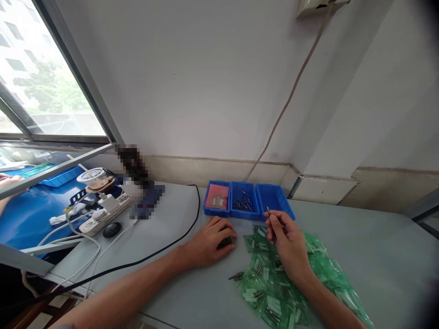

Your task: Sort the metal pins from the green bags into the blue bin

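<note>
My left hand [211, 242] rests on the grey table with its fingers curled round a cluster of small dark metal parts [224, 242]. Over the green plastic bags [270, 292], my right hand [286, 237] pinches a small thin metal piece [268, 210] between thumb and fingers. The bags hold several metal pins. Behind the hands stand three blue bins: the left bin [216, 212] holds a pink packet [218, 192], the middle bin [244, 214] holds loose dark pins [243, 203], and the right bin [274, 196] shows a bare floor. A few loose metal parts [236, 276] lie left of the bags.
A black cable [144, 259] crosses the table on the left. Beyond it are a power strip [106, 214], white cords and a round black object [112, 230]. A metal frame [68, 167] borders a blue surface [30, 210], where part of another person's hand [5, 182] shows.
</note>
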Available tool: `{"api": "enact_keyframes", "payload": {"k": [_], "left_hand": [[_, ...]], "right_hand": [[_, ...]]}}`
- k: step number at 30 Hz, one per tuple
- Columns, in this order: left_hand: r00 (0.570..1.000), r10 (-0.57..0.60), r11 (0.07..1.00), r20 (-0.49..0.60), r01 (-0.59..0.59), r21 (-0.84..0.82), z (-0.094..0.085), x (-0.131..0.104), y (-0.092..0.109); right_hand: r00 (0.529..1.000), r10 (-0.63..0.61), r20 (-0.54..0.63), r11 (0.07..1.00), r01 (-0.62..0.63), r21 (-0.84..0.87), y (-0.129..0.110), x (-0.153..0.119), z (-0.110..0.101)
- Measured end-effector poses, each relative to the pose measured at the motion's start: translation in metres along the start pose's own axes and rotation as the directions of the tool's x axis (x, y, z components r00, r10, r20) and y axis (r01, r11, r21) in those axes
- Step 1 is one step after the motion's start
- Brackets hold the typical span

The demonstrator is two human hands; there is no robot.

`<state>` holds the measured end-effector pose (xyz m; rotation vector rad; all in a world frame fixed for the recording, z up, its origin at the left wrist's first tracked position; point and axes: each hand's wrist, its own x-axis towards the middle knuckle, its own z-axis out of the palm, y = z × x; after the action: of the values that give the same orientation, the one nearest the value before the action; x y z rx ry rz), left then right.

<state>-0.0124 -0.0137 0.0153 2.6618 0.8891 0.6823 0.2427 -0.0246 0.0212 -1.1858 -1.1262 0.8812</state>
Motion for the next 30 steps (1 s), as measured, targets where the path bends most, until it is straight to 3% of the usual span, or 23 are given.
{"api": "enact_keyframes", "payload": {"k": [30], "left_hand": [[0.993, -0.109, 0.990, -0.054, 0.113, 0.080, 0.0051, -0.0015, 0.0028]], "right_hand": [[0.999, 0.006, 0.046, 1.000, -0.005, -0.009, 0.0030, -0.0074, 0.0042]]}}
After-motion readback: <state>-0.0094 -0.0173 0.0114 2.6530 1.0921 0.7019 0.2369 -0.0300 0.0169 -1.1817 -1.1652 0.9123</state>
